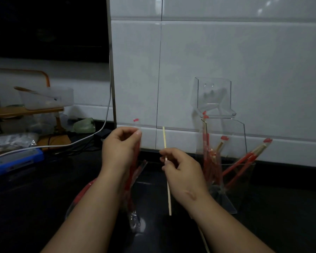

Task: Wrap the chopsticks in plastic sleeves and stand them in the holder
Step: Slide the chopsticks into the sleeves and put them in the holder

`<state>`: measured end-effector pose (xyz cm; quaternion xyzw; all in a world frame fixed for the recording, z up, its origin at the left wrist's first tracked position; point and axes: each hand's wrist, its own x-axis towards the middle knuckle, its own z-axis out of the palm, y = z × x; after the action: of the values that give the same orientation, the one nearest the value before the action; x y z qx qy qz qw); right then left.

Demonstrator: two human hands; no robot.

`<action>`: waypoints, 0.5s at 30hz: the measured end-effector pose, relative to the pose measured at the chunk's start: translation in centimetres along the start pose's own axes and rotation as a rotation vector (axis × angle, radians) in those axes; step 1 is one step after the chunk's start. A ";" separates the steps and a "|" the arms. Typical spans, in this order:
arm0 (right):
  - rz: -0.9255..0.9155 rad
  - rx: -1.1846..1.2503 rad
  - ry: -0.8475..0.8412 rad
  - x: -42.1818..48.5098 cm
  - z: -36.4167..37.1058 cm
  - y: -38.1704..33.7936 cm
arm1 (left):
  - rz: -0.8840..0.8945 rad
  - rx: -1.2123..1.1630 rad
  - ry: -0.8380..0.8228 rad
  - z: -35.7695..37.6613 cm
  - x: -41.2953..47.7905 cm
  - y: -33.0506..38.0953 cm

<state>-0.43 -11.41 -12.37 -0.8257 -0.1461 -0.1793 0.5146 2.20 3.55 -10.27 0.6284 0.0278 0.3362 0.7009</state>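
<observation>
On the dark counter (35,198), against a white tiled wall (244,61), a clear holder (232,128) stands at right, carrying wrapped chopsticks (243,161) that lean in red sleeves. Left hand (119,148): grip pinching the top of a clear sleeve (136,123) with a red tab. Right hand (182,170): grip pinching one bare chopstick (164,137), held nearly upright just beside the sleeve.
</observation>
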 end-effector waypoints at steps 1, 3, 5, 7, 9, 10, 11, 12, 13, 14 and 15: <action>0.009 0.013 0.007 0.0 0.0 0.0 | 0.007 -0.025 0.022 -0.2 0.2 -0.1; 0.022 0.033 0.017 0.1 0.1 0.0 | 0.011 -0.081 0.057 -0.3 0.4 -0.2; 0.028 0.063 0.022 0.2 0.2 0.2 | 0.023 -0.107 0.087 -0.3 0.4 -0.1; 0.022 0.068 0.026 0.2 0.2 0.4 | 0.041 -0.139 0.128 -0.3 0.4 0.0; 0.006 0.057 0.020 0.1 0.2 0.5 | 0.075 -0.148 0.180 -0.5 0.4 0.1; -0.003 0.055 0.021 0.1 0.1 0.5 | 0.092 -0.160 0.197 -0.5 0.4 0.2; -0.017 0.061 0.027 0.0 0.1 0.4 | 0.103 -0.175 0.206 -0.6 0.3 0.2; -0.030 0.069 0.037 -0.1 0.0 0.3 | 0.107 -0.192 0.207 -0.6 0.3 0.3; -0.037 0.079 0.040 -0.1 -0.1 0.2 | 0.101 -0.212 0.203 -0.7 0.3 0.3; -0.039 0.091 0.037 -0.2 -0.1 0.0 | 0.088 -0.240 0.189 -0.6 0.3 0.4; -0.041 0.095 0.025 -0.2 -0.2 -0.2 | 0.070 -0.277 0.167 -0.6 0.2 0.5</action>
<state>-0.77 -11.54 -12.18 -0.7949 -0.1649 -0.1929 0.5512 1.89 4.17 -9.90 0.4963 0.0176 0.4122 0.7639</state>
